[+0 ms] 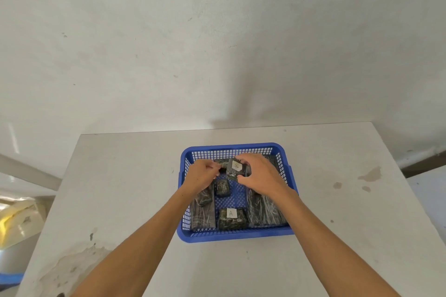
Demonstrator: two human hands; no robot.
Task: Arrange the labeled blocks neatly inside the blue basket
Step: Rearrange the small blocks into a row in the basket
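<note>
Our forearms cross the tabletop [120, 176] to the basket [231, 236]. Block A [232, 219] lies nearest. Our right hand [259, 176] holds a labelled block [237, 168] above the far end; our left hand [202, 173] pinches another. A tilted release may knock neighbours askew.
</note>
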